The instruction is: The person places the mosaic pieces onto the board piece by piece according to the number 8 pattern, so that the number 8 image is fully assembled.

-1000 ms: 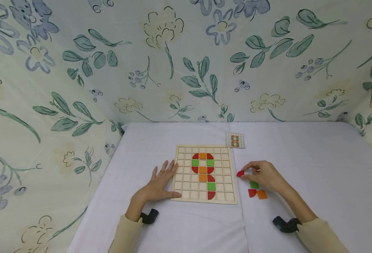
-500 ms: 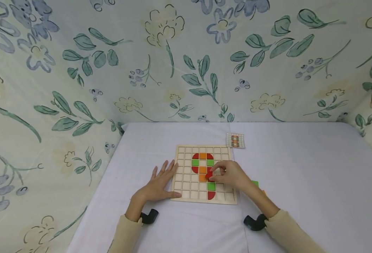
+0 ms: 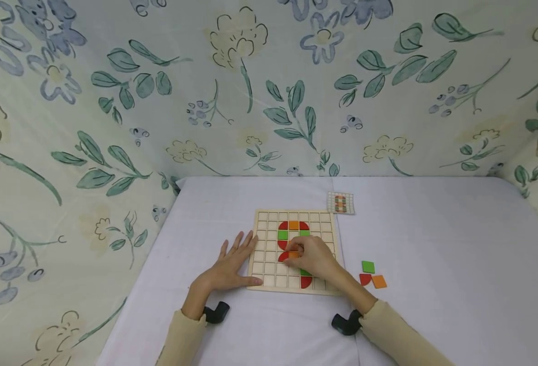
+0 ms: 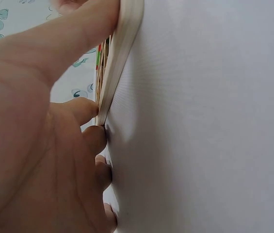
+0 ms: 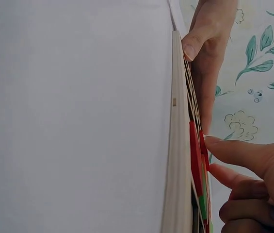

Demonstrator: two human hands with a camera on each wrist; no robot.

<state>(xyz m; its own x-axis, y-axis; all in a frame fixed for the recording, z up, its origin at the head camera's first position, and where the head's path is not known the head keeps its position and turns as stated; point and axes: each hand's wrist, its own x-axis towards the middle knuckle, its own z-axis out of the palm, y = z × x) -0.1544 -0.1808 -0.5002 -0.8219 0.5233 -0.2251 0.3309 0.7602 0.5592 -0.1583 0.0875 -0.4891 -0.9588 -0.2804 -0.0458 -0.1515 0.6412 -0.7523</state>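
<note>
A wooden grid board lies on the white cloth, holding red, orange and green tiles in several of its cells. My left hand rests at its left side with fingers spread; the thumb lies on the near-left corner, and the left wrist view shows fingertips against the board's edge. Over the middle of the board, my right hand pinches a red rounded tile between thumb and index finger. That tile is at a cell left of an orange one. The right hand covers some tiles behind it.
Right of the board lie a loose green square tile, a red quarter-round tile and an orange square tile. A small pattern card touches the board's far right corner. Floral fabric hangs behind the table.
My right hand has carried the red tile left from beside the loose tiles, across the board to the cell left of the orange one. The left hand has stayed in place.
</note>
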